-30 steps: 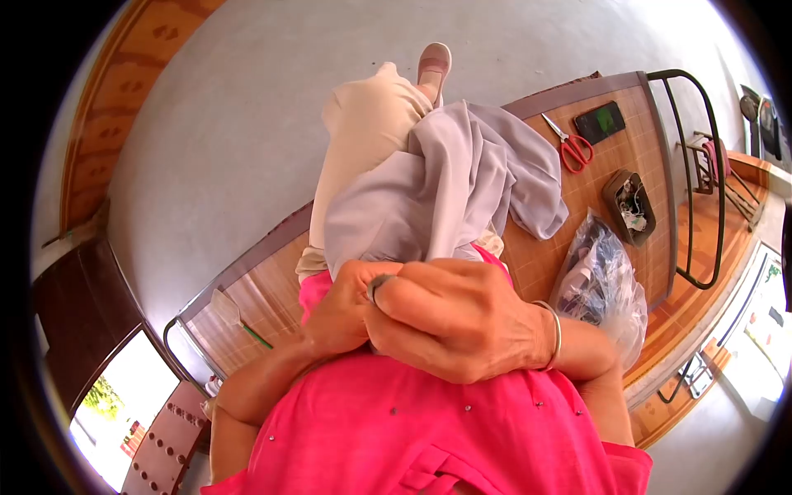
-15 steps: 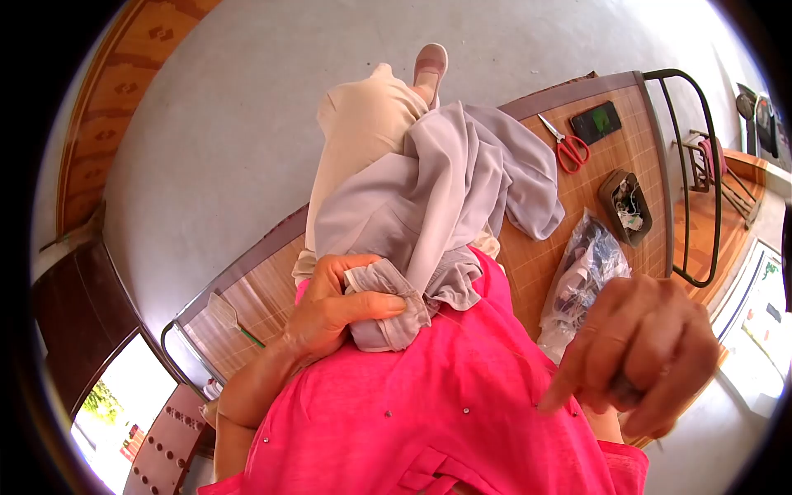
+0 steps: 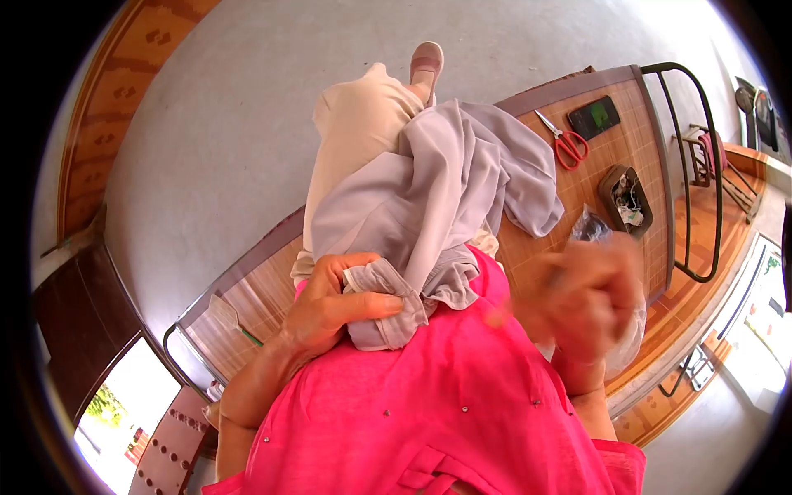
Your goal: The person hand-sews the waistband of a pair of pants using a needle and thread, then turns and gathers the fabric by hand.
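Observation:
My left hand is closed on a folded, stitched edge of a light grey garment, thumb on top. The rest of the garment drapes in loose folds across my lap and onto the bench to the right. My right hand is raised off the cloth, to the right of my pink top. It is smeared by motion, its fingers curled in what looks like a pinch. Whatever sits between those fingertips is too small or blurred to make out.
On the slatted bench lie red-handled scissors, a phone and an open tin of small items. A clear plastic bag is partly behind my right hand. A fly swatter lies at left. Metal rails edge the bench.
My right hand has moved left and upward, nearer the garment, and now covers much of the plastic bag. My left hand keeps its hold on the cloth.

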The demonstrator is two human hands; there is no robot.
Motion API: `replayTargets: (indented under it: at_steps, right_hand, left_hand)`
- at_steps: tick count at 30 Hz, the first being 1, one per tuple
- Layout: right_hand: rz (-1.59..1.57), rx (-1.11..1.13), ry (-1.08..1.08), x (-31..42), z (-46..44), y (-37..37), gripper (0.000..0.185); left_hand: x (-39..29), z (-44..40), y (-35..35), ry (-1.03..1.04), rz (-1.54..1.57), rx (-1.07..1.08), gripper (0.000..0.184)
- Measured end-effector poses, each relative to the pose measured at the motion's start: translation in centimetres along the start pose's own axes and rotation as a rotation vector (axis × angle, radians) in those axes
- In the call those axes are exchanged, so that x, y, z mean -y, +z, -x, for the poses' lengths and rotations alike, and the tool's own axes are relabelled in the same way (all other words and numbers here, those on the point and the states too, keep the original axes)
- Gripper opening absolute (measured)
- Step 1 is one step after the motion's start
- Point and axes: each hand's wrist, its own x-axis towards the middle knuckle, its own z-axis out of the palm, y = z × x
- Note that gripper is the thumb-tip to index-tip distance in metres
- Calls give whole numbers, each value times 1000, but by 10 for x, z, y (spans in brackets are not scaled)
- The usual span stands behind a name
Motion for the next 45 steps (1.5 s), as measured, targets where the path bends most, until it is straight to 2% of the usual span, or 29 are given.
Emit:
replayTargets:
  at_steps: [1, 3, 6, 7, 10, 12, 15, 18, 21, 24, 27, 30, 33, 36, 42, 45]
  right_hand:
    - [135, -33, 94, -9, 4, 1, 4]
    - [419, 211, 158, -23, 2, -4, 12]
    - [632, 358, 71, -36, 8, -5, 16]
    - [668, 349, -8, -42, 10, -5, 23]
    - [802, 416, -64, -38, 8, -4, 27]
    - [799, 396, -56, -38, 8, -4, 29]
    - [764, 357, -53, -40, 10, -4, 31]
    - [725, 336, -35, -41, 12, -4, 32]
    - [699, 337, -10, -41, 13, -5, 33]
    - [676, 342, 15, -40, 13, -5, 34]
    - [654, 341, 28, -40, 13, -5, 35]
    - [647, 343, 36, -40, 13, -5, 36]
    - [645, 344, 36, -40, 13, -5, 37]
    - [644, 342, 40, -42, 13, -6, 36]
    - [671, 309, 104, -44, 12, -2, 29]
    - [646, 308, 148, -44, 10, 0, 27]
  left_hand:
    - [0, 0, 0, 0, -3, 5, 19]
    - [0, -1, -1, -1, -3, 13, 20]
    - [0, -1, -3, 3, -39, 25, 22]
    - [0, -1, -3, -3, -40, 10, 22]
    - [2, 0, -2, -14, -31, -28, 23]
    - [3, 0, -2, -10, -10, -44, 24]
    - [2, -1, -6, -24, -60, 6, 37]
    - [12, 7, -9, -36, -18, -179, 53]
    - [20, 5, -20, -53, 26, -119, 62]
    - [18, 5, -17, -30, 44, -121, 59]
    - [3, 2, 4, -36, -42, -179, 21]
    - [-4, 1, 9, -43, -43, -126, 20]
    - [4, 2, 2, -39, -41, -174, 19]
    - [17, 4, -16, -43, 42, -129, 57]
    - [5, -3, -10, -11, -4, 4, 35]
    - [3, -2, -4, 4, -4, -44, 23]
